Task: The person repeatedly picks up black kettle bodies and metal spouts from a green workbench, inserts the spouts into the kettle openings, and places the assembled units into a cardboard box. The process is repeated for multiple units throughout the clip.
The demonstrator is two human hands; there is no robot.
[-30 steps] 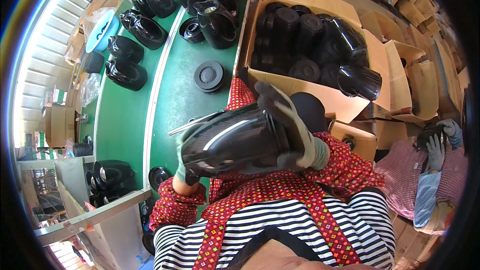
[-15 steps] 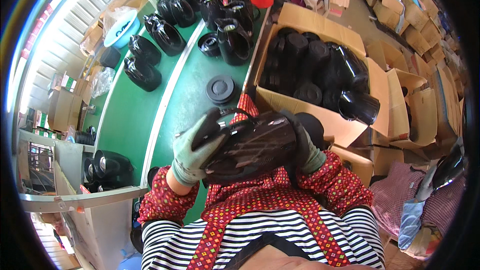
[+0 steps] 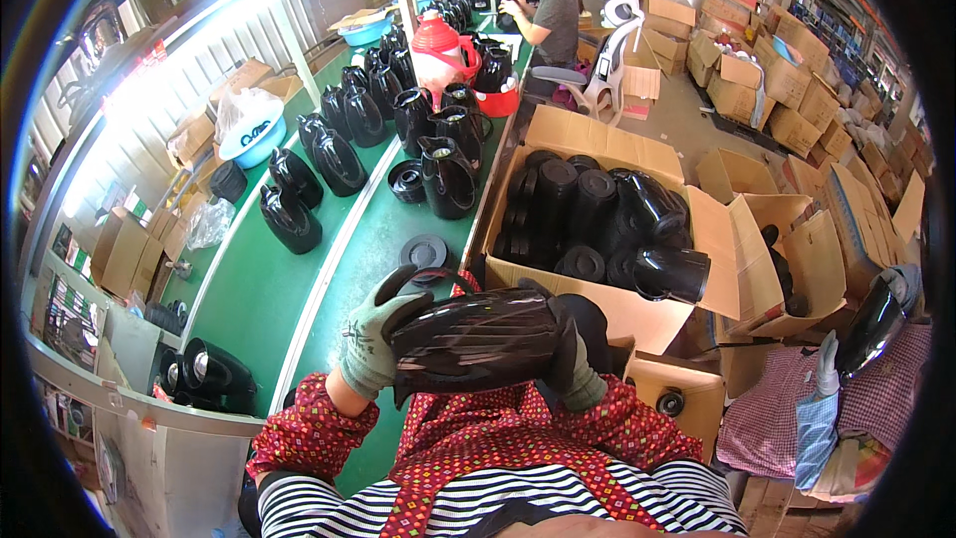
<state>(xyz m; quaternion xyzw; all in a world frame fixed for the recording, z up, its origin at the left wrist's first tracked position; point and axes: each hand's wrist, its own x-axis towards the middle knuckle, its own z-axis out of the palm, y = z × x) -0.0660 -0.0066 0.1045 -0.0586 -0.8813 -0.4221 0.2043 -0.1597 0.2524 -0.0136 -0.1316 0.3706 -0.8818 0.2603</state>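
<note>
A glossy black jug [image 3: 476, 341] lies on its side between my two hands, just above my lap. My left hand [image 3: 370, 337], in a grey-green glove, is closed round its left end. The other end is gripped by my right hand [image 3: 568, 364], whose glove is dark over the fingers; part of those fingers is hidden. A dark curved handle shows along the jug's far side. Beyond it, a round black ribbed disc [image 3: 424, 257] lies flat on the green bench [image 3: 334, 229]. A black jug [image 3: 447, 177] stands farther back, beside a black ring-shaped part [image 3: 406, 180].
Several black jugs line the bench, one pair [image 3: 292, 214] near the white strip. To my right, an open carton [image 3: 558, 304] holds black jug parts. A blue basin [image 3: 253, 139] stands at the back left. A co-worker [image 3: 553, 15] is at the far end; another person's gloved hand [image 3: 828, 367] holds a jug.
My view has tilted up, bringing the far end of the bench and the co-worker into sight. The jug has turned a little in my hands and now lies more level.
</note>
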